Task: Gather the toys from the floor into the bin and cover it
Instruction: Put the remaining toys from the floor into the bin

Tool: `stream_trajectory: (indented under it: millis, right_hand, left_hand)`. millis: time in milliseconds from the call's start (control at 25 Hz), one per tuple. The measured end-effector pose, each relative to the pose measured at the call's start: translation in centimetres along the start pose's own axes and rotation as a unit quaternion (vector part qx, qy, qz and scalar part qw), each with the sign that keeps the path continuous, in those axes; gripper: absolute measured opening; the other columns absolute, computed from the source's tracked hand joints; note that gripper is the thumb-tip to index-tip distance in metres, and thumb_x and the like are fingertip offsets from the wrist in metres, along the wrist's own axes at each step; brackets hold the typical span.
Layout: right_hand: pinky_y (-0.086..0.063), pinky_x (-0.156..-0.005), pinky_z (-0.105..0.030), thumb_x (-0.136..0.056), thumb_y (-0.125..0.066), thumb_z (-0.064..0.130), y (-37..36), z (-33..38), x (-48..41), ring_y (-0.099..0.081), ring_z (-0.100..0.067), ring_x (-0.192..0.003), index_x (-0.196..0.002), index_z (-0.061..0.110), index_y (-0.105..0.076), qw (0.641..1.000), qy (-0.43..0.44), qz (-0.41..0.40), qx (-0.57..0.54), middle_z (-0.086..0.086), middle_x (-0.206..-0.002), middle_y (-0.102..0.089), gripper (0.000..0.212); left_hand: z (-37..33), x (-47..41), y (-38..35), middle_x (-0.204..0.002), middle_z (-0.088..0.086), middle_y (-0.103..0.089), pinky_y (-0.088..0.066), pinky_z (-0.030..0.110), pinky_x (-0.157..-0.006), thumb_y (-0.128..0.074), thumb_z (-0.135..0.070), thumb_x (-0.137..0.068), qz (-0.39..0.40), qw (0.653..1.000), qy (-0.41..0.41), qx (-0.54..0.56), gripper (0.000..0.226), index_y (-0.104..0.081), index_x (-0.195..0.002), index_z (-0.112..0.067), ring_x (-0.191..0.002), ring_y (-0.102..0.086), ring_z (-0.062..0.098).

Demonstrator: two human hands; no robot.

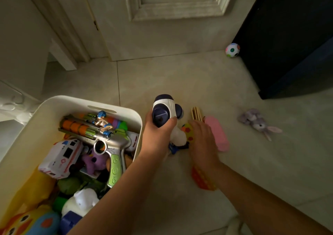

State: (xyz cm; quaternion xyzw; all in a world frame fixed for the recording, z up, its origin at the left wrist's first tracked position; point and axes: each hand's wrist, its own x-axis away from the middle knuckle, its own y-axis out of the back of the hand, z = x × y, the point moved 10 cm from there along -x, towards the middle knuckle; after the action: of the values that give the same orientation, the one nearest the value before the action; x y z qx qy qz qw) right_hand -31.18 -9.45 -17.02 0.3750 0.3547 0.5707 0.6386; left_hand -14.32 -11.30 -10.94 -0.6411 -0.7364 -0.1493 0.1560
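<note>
"Two hands: status?"
"Left hand (158, 132) grips robot toy (164, 111) just right of the bin (86, 102); right hand (201, 135) flat, fingers straight, beside pink toy (217, 133)."
"Surface?"
"Pale tiled floor (162, 76); panelled door (162, 33), dark cabinet (288, 36) beyond."

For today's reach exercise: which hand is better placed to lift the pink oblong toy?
Right. The right hand is beside the pink oblong toy; the left hand holds a white-and-navy plastic toy by the white plastic bin.
</note>
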Motion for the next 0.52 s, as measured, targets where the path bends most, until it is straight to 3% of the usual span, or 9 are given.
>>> stream_trajectory:
  millis: [80, 120, 160, 240, 320, 440, 520]
  right_hand:
    - [-0.012, -0.121, -0.046, -0.082, -0.064, 0.018, -3.0, -2.5, -1.2, -0.011, -0.031, -0.148, -0.152, 0.018, -0.023, 0.983, -0.022, 0.128, 0.126, -0.007, -0.159, -0.021, 0.082]
    - [-0.009, -0.12, -0.044, -0.082, -0.065, 0.021, -4.4, -3.1, -1.6, -0.008, -0.03, -0.149, -0.153, 0.021, -0.018, 0.976, -0.013, 0.166, 0.139, -0.005, -0.16, -0.017, 0.085]
    - [-0.017, -0.119, -0.042, -0.082, -0.067, 0.02, -5.2, -3.0, -1.8, -0.015, -0.031, -0.147, -0.152, 0.022, -0.019, 0.975, -0.003, 0.174, 0.136, -0.007, -0.158, -0.022, 0.085]
    - [-0.041, -0.098, -0.037, -0.081, -0.067, 0.017, -5.0, -2.7, -2.2, -0.041, -0.03, -0.127, -0.145, 0.022, -0.034, 0.986, -0.017, 0.126, 0.108, -0.013, -0.141, -0.039, 0.073]
    - [-0.045, -0.081, -0.033, -0.083, -0.067, 0.022, -4.1, -2.8, -2.4, -0.05, -0.024, -0.106, -0.135, 0.018, -0.044, 0.993, -0.07, 0.089, 0.036, -0.013, -0.126, -0.043, 0.057]
    - [-0.046, -0.085, -0.033, -0.076, -0.074, 0.036, -1.0, -2.6, -3.0, -0.047, -0.019, -0.098, -0.125, 0.014, -0.047, 0.974, -0.18, 0.055, -0.129, -0.008, -0.121, -0.039, 0.06]
    - [-0.049, -0.076, -0.032, -0.066, -0.077, 0.045, 2.6, 0.5, -4.0, -0.051, -0.013, -0.086, -0.103, 0.014, -0.053, 0.952, -0.181, 0.005, -0.248, -0.004, -0.103, -0.05, 0.054]
  left_hand:
    - [-0.9, -0.3, -0.2, -0.099, -0.014, -0.066, -0.052, 0.014, -0.071, -0.07, -0.019, -0.083, 0.018, 1.0, -0.021, 0.007, 0.039, -0.054, -0.114, -0.035, -0.083, -0.064, -0.006]
    - [-1.3, -0.4, -0.2, -0.099, -0.015, -0.066, -0.052, 0.016, -0.073, -0.07, -0.02, -0.082, 0.023, 0.999, -0.025, 0.012, 0.04, -0.053, -0.115, -0.037, -0.084, -0.064, -0.006]
    - [-1.5, -0.6, -0.2, -0.1, -0.015, -0.066, -0.053, 0.019, -0.077, -0.07, -0.021, -0.082, 0.029, 0.999, -0.025, 0.016, 0.042, -0.053, -0.117, -0.038, -0.087, -0.065, -0.004]
    - [-1.7, -0.9, -0.3, -0.103, -0.011, -0.068, -0.055, 0.027, -0.083, -0.071, -0.021, -0.082, 0.046, 0.999, -0.016, 0.022, 0.044, -0.054, -0.12, -0.036, -0.093, -0.066, 0.004]
    - [-1.8, -0.7, -0.5, -0.107, -0.003, -0.069, -0.055, 0.036, -0.087, -0.072, -0.019, -0.082, 0.074, 0.996, 0.002, 0.04, 0.046, -0.056, -0.123, -0.03, -0.097, -0.067, 0.013]
    - [-3.4, 0.5, 0.1, -0.112, 0.003, -0.069, -0.054, 0.043, -0.089, -0.074, -0.024, -0.075, 0.116, 0.991, 0.019, 0.066, 0.05, -0.058, -0.122, -0.028, -0.103, -0.067, 0.023]
    - [-5.5, 1.6, 1.7, -0.111, 0.005, -0.069, -0.055, 0.043, -0.085, -0.072, -0.026, -0.075, 0.142, 0.987, 0.013, 0.076, 0.046, -0.06, -0.119, -0.027, -0.102, -0.067, 0.024]
